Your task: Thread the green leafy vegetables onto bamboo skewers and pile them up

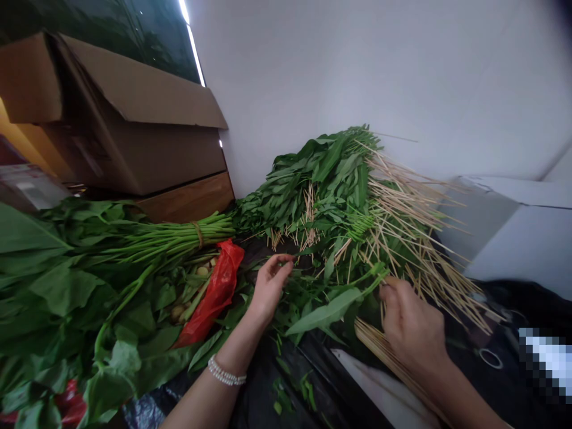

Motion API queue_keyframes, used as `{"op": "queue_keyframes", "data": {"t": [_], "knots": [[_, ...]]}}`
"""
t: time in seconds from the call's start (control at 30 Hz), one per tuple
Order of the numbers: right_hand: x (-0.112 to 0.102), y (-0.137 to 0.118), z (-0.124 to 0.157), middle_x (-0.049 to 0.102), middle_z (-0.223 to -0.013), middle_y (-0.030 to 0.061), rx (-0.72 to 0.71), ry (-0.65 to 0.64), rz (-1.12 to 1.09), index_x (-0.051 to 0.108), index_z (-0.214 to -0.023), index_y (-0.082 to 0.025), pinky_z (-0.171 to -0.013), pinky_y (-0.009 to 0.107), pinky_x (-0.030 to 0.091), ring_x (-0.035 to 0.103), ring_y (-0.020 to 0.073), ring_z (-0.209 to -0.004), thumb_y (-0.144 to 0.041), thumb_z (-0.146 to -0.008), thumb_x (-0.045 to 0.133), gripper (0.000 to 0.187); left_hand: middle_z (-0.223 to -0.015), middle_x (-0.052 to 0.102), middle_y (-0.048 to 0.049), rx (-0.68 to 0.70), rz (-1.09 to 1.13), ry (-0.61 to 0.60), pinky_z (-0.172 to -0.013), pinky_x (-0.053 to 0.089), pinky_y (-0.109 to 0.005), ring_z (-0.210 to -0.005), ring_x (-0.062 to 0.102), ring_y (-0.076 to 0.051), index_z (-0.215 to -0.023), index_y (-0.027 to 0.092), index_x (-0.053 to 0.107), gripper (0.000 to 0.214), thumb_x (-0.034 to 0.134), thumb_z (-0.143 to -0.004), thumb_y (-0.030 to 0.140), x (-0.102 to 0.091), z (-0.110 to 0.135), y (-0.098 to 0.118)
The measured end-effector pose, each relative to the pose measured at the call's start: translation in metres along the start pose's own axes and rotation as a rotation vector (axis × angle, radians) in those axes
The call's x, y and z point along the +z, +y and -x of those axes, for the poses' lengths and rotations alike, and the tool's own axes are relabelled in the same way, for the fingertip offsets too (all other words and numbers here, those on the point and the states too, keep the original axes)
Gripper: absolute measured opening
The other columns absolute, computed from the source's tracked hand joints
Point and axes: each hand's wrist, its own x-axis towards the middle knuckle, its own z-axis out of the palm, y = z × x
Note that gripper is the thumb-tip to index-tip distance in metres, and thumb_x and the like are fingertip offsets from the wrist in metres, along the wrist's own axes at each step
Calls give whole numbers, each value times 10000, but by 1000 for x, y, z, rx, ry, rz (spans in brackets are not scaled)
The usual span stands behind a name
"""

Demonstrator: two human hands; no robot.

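Note:
My right hand is closed around a leafy green stem, which looks like water spinach. One long leaf from it points left. Below that hand runs a bundle of thin wooden skewers; whether the palm grips it too is hidden. My left hand, a beaded bracelet at its wrist, has thumb and forefinger pinched together beside dark leaves. What lies between these fingertips is unclear. Beyond both hands rises a pile of skewered greens, their bare skewer ends fanning to the right.
At left lie large loose leaves and a tied bunch of green stems, beside a red plastic bag. An open cardboard box stands behind them. A white box is at right. Black plastic with leaf scraps covers the near surface.

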Motion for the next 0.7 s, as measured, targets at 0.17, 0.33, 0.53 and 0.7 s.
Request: {"op": "queue_keyframes", "data": {"t": [0.17,0.33,0.53,0.7], "knots": [[-6,10,-4,646,-691,33,130,105,24,546,-956,-174,-546,255,400,590,165,-535,-300,-968,348,236,-853,607,-17,104,-44,-49,-711,407,-246,-825,566,-170,-757,183,584,160,566,-616,109,1,2,2],[-2,9,-2,657,-715,49,106,37,5,542,-955,-176,-560,269,406,606,176,-563,-293,-970,340,234,-1099,589,-77,110,-210,-265,-769,417,-267,-1007,545,-227,-708,164,625,164,533,-599,83,-3,1,8],[0,0,1,642,-640,10,-19,-49,10,558,-932,-171,-519,261,368,575,144,-486,-263,-978,328,252,-811,628,-39,224,-454,-449,-738,434,-265,-800,578,-182,-763,184,672,116,594,-724,110,-28,20,35],[1,-2,1,654,-649,5,-47,-51,9,565,-948,-169,-530,261,365,595,144,-509,-251,-976,344,237,-799,644,-5,255,-793,-830,-787,424,-267,-809,585,-169,-809,229,716,183,591,-757,106,-54,45,47]]}}
